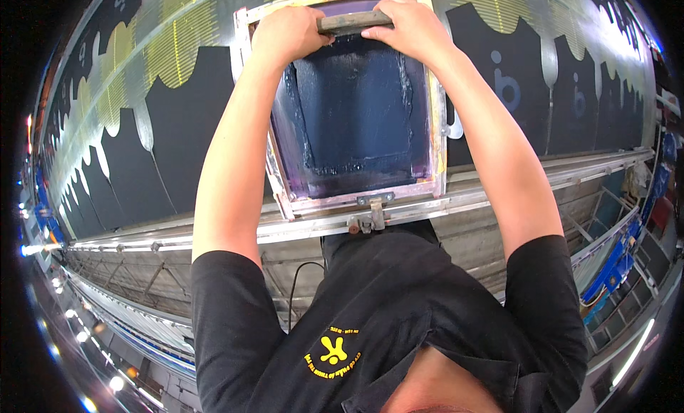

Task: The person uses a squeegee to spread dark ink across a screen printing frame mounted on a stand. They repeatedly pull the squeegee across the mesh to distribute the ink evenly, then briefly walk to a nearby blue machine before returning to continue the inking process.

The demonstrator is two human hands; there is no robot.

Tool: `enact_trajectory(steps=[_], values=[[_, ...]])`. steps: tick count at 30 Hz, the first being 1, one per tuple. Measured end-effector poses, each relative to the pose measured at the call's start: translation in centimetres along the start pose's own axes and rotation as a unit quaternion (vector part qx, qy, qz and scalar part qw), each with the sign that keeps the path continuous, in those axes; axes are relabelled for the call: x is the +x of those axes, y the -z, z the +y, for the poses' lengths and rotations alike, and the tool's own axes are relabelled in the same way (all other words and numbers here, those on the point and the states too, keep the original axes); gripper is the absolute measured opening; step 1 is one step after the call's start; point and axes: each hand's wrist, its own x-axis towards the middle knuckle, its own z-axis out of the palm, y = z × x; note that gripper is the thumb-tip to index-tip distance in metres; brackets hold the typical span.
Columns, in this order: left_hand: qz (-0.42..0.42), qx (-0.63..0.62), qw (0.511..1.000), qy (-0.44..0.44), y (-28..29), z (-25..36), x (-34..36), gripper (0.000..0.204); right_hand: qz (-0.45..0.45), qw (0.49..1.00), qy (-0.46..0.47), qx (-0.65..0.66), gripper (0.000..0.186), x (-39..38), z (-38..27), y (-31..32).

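A metal-framed printing screen (436,121) lies on a long table, its mesh (356,107) coated in dark blue ink. At the screen's far end both my hands grip a wooden-handled squeegee (354,21). My left hand (287,32) is closed over its left end and my right hand (410,27) over its right end. The blade rests on the mesh at the top of the inked area. A metal clamp (370,213) at the near edge ties the frame to the table rail.
Black fabric pieces (178,135) lie in a row along the table on both sides of the screen, some with pale printed marks (507,89). A metal rail (556,174) runs along the table's near edge. A cable (293,292) hangs below.
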Motion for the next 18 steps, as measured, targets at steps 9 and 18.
enact_trajectory(steps=[9,18], values=[[0.056,-0.090,0.994,0.019,-7.2,8.5,-19.6,0.027,0.057,0.998,0.039,0.014,0.037,-20.1,-8.1,-3.0],[-0.153,-0.112,0.982,0.006,-3.2,7.7,-19.2,0.026,0.136,0.966,-0.102,0.197,0.032,-22.7,-7.0,0.0]])
